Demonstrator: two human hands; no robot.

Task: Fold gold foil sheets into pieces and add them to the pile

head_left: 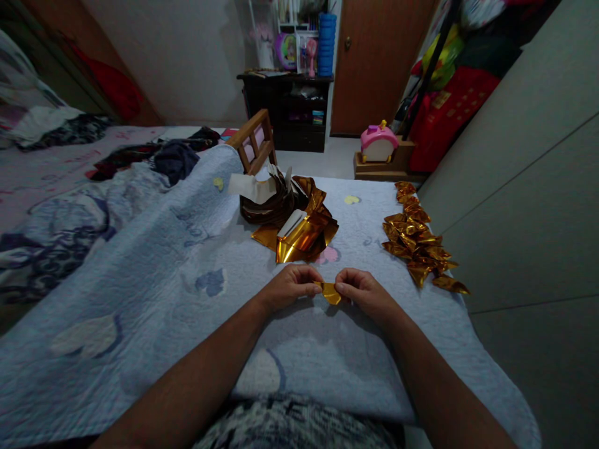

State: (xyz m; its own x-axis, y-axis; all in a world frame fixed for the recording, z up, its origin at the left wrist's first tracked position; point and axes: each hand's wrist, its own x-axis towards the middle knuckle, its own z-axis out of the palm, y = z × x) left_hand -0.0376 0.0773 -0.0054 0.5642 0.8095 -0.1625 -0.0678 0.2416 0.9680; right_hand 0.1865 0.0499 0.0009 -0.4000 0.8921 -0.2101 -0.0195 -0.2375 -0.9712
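Left of the hands, the quilted bed cover [140, 262] stretches wide and bare toward a heap of clothes [159, 156]. Ahead of both hands sits one stack of unfolded gold foil sheets [299, 234]. Between them, the left hand [287, 287] and right hand [367, 293] each pinch one small folded gold piece [330, 292]. To the right, a dozen-odd folded pieces [418, 240] line the cover's edge by the wall.

Folded piece [330, 292]: glossy gold foil paper, creased; row of folded pieces [418, 237] and loose sheets [299, 234] of the same mirror-bright foil. Quilt [154, 262]: matt stitched cloth, pale blue, puckered. Chair back [255, 141]: smooth bare wood.
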